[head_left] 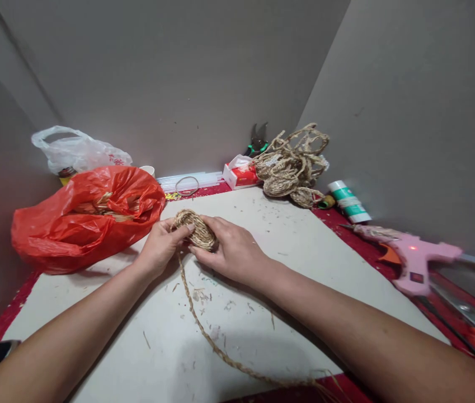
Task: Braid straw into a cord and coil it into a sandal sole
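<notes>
Between my two hands is a small oval coil of braided straw rope (197,230), tilted so its coiled face shows. My left hand (165,240) grips its left side, thumb pressed on the face. On the right side, my right hand (231,244) closes around the rim with thumb and fingers. A loose tail of straw braid (207,336) runs from the coil down across the white board and ends in frayed strands near the front edge. Fingertips behind the coil are partly hidden.
A red plastic bag (81,229) with straw stands left. At the back are clear glue sticks (195,182), a red tissue pack (241,173), pruning shears (258,140) and a braided rope heap (291,165). A pink glue gun (415,254) and scissors (468,310) lie right. Scraps dot the white board (304,235).
</notes>
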A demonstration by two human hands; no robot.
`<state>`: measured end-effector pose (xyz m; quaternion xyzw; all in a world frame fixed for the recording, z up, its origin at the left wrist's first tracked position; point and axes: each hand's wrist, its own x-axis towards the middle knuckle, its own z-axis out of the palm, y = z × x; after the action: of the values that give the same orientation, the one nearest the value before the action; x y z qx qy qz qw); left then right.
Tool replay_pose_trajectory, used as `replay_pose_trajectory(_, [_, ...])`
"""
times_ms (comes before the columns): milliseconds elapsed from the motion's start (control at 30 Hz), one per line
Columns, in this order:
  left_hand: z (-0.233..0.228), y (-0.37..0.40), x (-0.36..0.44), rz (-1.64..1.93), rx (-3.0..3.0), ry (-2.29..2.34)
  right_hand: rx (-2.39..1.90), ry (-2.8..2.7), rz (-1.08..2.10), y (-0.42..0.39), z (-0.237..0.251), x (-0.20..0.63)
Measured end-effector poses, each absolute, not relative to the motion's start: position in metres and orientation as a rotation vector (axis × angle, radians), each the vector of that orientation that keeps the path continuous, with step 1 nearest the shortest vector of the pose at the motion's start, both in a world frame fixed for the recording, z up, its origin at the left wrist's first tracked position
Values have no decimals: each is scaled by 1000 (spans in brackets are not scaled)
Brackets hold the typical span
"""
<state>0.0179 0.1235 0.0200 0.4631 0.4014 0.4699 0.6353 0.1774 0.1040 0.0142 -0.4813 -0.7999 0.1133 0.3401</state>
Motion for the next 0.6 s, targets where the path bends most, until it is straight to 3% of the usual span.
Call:
replay_pose_trajectory(233, [17, 129, 12, 937, 1347, 947, -1086, -1770, 613, 115, 7, 179])
replay_pose_trajectory(600, [11, 132, 11, 1134, 1336, 895, -1005, -1279, 1249, 122, 9, 179])
